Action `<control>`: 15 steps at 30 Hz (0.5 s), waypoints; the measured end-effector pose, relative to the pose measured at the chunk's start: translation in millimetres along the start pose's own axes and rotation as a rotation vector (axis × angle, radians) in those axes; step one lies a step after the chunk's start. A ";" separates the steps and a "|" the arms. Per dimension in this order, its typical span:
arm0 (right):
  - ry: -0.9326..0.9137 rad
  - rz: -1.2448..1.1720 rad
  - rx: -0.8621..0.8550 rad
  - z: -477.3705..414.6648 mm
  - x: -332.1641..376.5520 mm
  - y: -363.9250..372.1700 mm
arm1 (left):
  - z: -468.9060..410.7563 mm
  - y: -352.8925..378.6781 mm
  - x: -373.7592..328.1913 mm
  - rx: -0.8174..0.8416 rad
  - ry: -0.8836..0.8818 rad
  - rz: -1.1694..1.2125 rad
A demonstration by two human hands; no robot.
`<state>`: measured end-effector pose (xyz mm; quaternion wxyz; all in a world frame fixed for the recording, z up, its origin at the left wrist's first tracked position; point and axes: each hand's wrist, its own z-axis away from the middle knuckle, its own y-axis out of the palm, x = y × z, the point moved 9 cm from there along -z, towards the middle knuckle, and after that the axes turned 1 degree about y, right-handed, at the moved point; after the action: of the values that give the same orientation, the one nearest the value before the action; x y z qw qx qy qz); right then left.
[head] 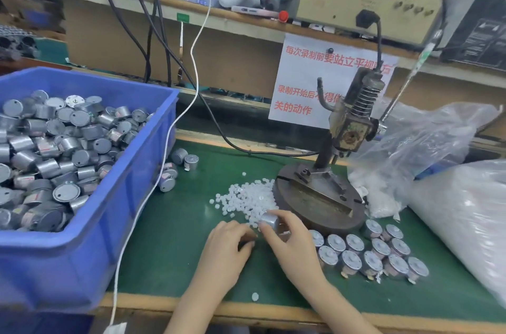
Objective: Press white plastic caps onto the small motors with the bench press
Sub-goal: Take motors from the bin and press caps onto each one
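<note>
My right hand [290, 243] pinches a small silver motor [269, 220] just in front of the bench press [320, 194], at the near edge of its round base. My left hand [228, 243] is close beside it with curled fingertips at the motor's left; what they hold, if anything, is hidden. A heap of white plastic caps [246, 198] lies on the green mat [169, 224] behind both hands. One stray cap [255, 296] sits near the table's front edge.
A blue bin [82, 238] full of motors fills the left. Several capped motors [377, 254] stand in rows right of my hands. Loose motors [178, 164] lie by the bin. Clear plastic bags [460, 213] crowd the right. A white cable [169, 142] trails across the mat.
</note>
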<state>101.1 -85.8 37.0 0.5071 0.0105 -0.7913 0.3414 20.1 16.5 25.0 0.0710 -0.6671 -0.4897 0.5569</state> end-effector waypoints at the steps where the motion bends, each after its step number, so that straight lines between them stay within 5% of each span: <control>1: 0.005 -0.010 -0.017 1.6 -2.6 0.1 | -0.1 -0.8 -0.3 -0.007 -0.002 -0.013; 15: -0.067 0.133 0.127 -2.2 -4.6 24.8 | -0.7 -9.4 6.6 -0.108 -0.075 -0.051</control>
<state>96.0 -67.1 20.6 0.4548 0.0014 -0.7835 0.4234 14.6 26.4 26.8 0.0309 -0.6358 -0.5382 0.5525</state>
